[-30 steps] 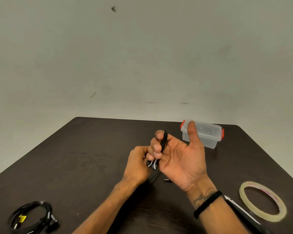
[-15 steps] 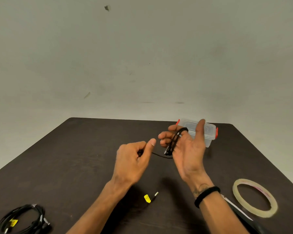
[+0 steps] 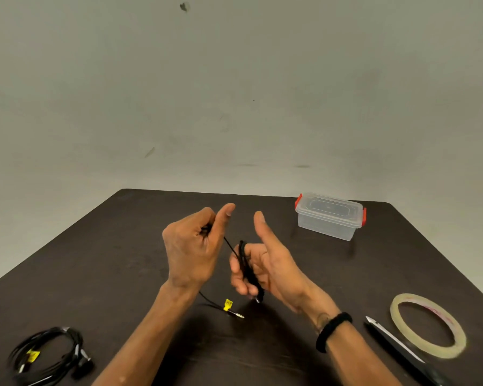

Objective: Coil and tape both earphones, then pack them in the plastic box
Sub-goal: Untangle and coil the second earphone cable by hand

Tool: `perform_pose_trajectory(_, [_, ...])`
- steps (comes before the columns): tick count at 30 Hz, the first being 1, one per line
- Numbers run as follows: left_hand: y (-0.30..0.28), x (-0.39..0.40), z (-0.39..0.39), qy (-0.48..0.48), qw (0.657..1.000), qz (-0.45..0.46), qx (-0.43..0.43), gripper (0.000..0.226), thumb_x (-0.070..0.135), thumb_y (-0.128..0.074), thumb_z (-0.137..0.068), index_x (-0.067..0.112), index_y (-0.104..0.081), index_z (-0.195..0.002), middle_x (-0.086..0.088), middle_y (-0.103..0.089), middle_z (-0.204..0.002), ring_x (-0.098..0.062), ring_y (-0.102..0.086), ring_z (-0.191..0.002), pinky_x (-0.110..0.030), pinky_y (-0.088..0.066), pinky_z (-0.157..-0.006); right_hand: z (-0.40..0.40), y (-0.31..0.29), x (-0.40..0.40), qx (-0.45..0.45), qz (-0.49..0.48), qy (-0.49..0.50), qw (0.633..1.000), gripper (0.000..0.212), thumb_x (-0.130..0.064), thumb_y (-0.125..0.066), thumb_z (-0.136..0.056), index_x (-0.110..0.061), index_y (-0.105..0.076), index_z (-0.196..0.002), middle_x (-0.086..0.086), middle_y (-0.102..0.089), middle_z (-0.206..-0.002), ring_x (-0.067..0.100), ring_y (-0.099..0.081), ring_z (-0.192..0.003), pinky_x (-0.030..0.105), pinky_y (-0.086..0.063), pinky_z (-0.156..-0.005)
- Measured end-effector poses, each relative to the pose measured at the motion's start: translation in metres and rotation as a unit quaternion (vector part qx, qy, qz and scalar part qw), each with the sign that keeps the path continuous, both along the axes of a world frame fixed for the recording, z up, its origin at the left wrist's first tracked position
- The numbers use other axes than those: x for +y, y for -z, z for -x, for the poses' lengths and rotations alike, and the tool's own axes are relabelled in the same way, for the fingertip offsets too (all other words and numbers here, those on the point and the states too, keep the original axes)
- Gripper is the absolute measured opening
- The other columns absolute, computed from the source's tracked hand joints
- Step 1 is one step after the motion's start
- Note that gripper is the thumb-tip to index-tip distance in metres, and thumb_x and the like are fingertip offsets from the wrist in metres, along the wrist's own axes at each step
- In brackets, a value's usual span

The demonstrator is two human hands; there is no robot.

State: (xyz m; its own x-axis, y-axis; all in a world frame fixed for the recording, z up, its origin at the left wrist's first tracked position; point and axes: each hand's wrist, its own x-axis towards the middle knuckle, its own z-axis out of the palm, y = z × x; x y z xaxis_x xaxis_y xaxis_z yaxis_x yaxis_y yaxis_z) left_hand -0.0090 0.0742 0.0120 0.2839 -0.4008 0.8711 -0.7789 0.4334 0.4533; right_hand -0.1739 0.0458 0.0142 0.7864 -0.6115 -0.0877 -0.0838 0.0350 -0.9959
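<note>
Earphone cable (image 3: 248, 267) is wound in several loops around the fingers (image 3: 239, 277) of the right hand (image 3: 265, 270), which are held together as a former; the thumb stands clear. A taut strand runs from the loops up to the left hand (image 3: 191, 250), whose fingers are closed on it between thumb and forefinger, probably to keep tension while winding. Below the left wrist the free end trails onto the table (image 3: 117, 268), ending in a yellow tag (image 3: 228, 304) and plug (image 3: 238, 316). Judged from this, coiling is nearly complete. Second earphone (image 3: 50, 355) lies bundled well to the left. Tape roll (image 3: 428, 325) and scissors (image 3: 396, 349) lie right of the right wrist; the plastic box (image 3: 329, 215), lid on, sits beyond the thumb.
</note>
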Motion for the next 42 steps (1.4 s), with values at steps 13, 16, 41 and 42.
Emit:
perform_pose_trajectory(13, [0.023,-0.008,0.019,0.163,0.936,-0.250,0.185,0.055,0.040,-0.063,-0.094,0.015,-0.042,-0.050,0.006,-0.045,-0.049,-0.009,-0.044,-0.050,-0.038,-0.040,-0.054,-0.001,-0.011,0.006,-0.196,-0.232,-0.166,0.938,0.086,-0.097,-0.019,-0.084,-0.014,-0.039,-0.076,0.003,-0.032,-0.057,0.022,-0.017,-0.055,0.036,-0.026,-0.060])
perform_pose_trajectory(16, [0.032,-0.008,0.026,0.155,0.929,-0.307,0.140,0.030,0.022,-0.059,-0.078,0.036,-0.067,-0.053,0.007,-0.071,-0.060,-0.001,-0.065,-0.061,-0.037,-0.057,-0.062,0.004,-0.009,0.000,-0.288,-0.261,-0.104,0.915,0.084,-0.097,-0.032,-0.083,-0.014,-0.040,-0.077,0.004,-0.031,-0.058,0.020,-0.018,-0.054,0.036,-0.024,-0.059])
perform_pose_trajectory(41, [0.012,-0.001,0.014,-0.089,0.966,-0.098,-0.222,0.054,0.045,-0.068,-0.099,0.026,-0.036,-0.059,0.010,-0.034,-0.051,-0.008,-0.032,-0.047,-0.029,-0.030,-0.043,0.014,0.016,-0.024,-0.044,0.067,0.155,0.985,0.111,-0.097,-0.018,-0.083,0.005,-0.059,-0.101,0.014,-0.064,-0.082,0.027,-0.057,-0.079,0.044,-0.047,-0.084])
perform_pose_trajectory(42, [0.013,-0.001,0.014,-0.088,0.966,-0.086,-0.225,0.053,0.045,-0.068,-0.099,0.025,-0.040,-0.058,0.010,-0.038,-0.050,-0.008,-0.033,-0.047,-0.028,-0.030,-0.044,0.012,0.017,-0.023,-0.014,0.070,0.126,0.989,0.117,-0.099,-0.015,-0.082,0.008,-0.058,-0.104,0.014,-0.063,-0.082,0.028,-0.056,-0.079,0.043,-0.046,-0.082])
